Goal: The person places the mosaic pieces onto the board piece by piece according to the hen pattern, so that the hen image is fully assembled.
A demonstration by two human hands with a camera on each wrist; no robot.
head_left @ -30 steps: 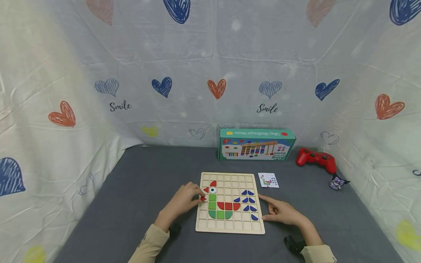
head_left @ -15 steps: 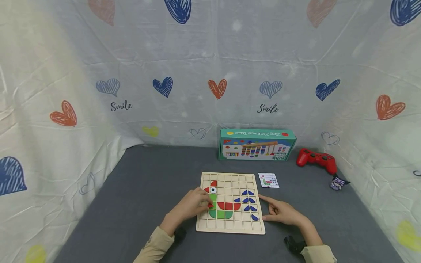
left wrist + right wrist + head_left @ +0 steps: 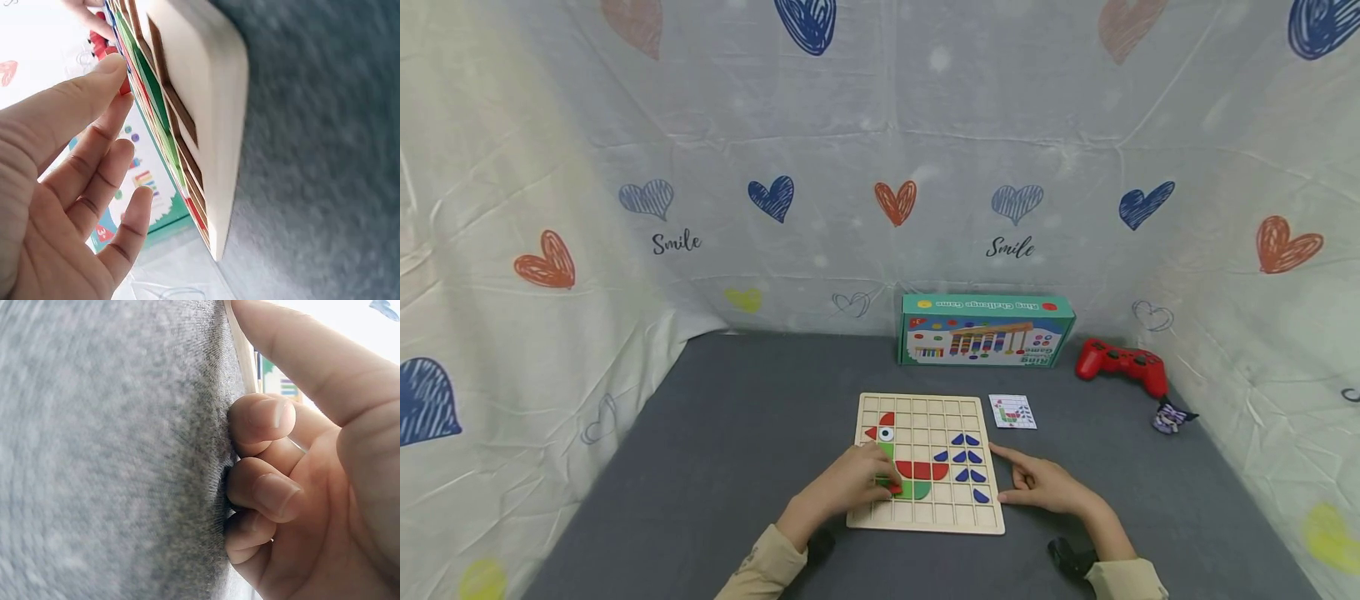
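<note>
A square wooden grid board (image 3: 925,517) lies on the dark cloth, bearing red, green and blue shaped pieces and a white eye piece (image 3: 886,434). My left hand (image 3: 850,483) reaches over its left part and pinches a small red piece (image 3: 125,84) between thumb and index finger, close above the lower green pieces (image 3: 913,490). Some green pieces are hidden behind that hand. At the board's right edge, my right hand (image 3: 1045,485) touches the side with outstretched index finger and thumb; its other fingers are curled in. Blue pieces (image 3: 974,457) lie in the board's right columns.
A small pattern card (image 3: 1012,412) lies beyond the board's upper right corner. Behind stands a green game box (image 3: 985,333). A red game controller (image 3: 1120,364) and a small purple-and-black figure charm (image 3: 1172,417) are at the right. Heart-printed fabric surrounds the table.
My left hand has moved right and nearer over the board, carrying the red piece from the left edge down to the lower green row. The right hand stays put.
</note>
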